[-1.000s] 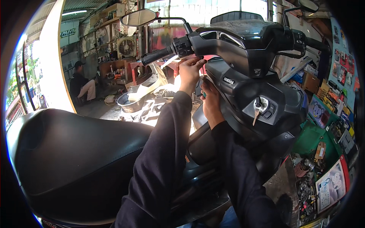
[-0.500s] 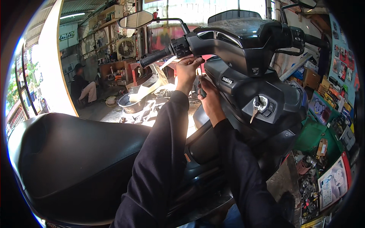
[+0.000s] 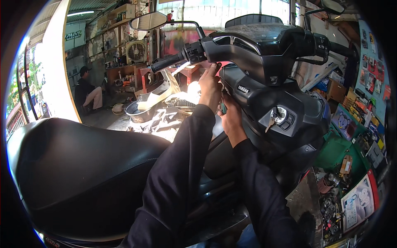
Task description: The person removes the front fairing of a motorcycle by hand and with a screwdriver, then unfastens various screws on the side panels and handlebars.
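A black scooter fills the middle, its handlebar cover (image 3: 244,56) above both hands. My left hand (image 3: 210,86) reaches up under the left part of that cover, with its fingers drawn together by the edge. What its fingertips hold, if anything, is hidden. Lower and to the right, my right hand (image 3: 232,118) is closed round a tool that looks like a screwdriver (image 3: 223,109), mostly covered by the fingers. A bit of dark green handle shows, and a thin shaft seems to point up toward my left hand. The front body panel (image 3: 244,80) is just right of both hands.
The long black seat (image 3: 82,165) spreads across the left. A key (image 3: 271,123) sits in the ignition. The left mirror (image 3: 149,21) and grip (image 3: 165,62) stick out above. Behind are a basin (image 3: 140,113) and a seated person (image 3: 89,91). A green toolbox (image 3: 335,151) stands right.
My left hand has shifted right and turned, its fingers now pointing more upward beneath the cover. My right hand has moved slightly right and down, still closed round the tool. The view has shifted slightly.
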### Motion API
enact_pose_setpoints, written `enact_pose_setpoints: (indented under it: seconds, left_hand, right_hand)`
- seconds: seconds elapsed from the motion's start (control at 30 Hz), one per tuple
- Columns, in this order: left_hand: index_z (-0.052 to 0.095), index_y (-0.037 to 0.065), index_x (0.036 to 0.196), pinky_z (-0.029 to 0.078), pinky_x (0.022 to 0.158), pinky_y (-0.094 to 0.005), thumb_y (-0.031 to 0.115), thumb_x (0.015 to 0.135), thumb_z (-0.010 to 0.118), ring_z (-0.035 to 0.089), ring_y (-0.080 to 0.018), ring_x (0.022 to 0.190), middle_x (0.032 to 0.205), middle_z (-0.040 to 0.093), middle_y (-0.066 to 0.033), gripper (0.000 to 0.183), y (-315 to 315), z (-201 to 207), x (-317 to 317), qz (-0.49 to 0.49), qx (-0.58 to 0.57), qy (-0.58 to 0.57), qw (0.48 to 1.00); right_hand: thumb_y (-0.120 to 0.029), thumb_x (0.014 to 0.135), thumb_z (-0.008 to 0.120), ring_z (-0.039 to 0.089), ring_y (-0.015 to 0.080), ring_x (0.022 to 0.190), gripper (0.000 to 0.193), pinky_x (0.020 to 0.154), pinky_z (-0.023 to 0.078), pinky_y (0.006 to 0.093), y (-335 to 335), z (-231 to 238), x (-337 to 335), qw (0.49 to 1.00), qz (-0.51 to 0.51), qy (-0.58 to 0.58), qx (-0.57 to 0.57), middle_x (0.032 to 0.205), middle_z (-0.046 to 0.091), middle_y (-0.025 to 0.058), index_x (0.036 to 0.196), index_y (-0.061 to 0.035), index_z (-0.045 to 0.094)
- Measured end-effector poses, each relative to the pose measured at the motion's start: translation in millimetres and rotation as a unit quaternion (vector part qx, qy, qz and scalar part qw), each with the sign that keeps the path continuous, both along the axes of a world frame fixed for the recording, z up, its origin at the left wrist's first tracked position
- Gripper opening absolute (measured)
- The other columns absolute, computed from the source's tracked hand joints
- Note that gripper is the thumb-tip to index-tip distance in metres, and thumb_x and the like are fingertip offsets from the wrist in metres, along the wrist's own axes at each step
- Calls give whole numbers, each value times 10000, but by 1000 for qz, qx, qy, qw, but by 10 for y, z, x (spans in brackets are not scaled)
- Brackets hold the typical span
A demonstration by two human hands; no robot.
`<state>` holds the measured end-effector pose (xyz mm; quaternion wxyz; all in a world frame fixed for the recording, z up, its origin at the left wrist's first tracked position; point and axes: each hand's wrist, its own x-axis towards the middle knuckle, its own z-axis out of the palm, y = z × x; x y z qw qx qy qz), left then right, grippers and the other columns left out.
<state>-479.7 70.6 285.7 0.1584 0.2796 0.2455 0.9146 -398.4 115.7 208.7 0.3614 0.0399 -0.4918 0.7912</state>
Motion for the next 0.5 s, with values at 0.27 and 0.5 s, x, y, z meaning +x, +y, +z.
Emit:
enact_pose_setpoints:
  seconds: [0.27, 0.5]
  left_hand:
    - [642, 83, 1009, 295, 413, -231, 312, 906, 589, 386, -69, 520, 847, 639, -15, 257, 120, -9, -80, 12, 24, 26, 999]
    - [633, 52, 919, 260, 381, -215, 207, 888, 573, 376, -44, 435, 608, 484, 31, 169, 55, 127, 5, 159, -26, 59, 985]
  right_hand:
    - [-194, 920, 554, 451, 69, 644, 152, 542, 327, 223, -49, 9, 213, 997, -52, -56, -13, 778, 541, -27, 1000, -83, 622]
    - [-199, 914, 568, 454, 105, 733, 182, 565, 336, 248, -98, 56, 244, 996, -59, -59, 26, 871, 564, -22, 1052, -91, 618]
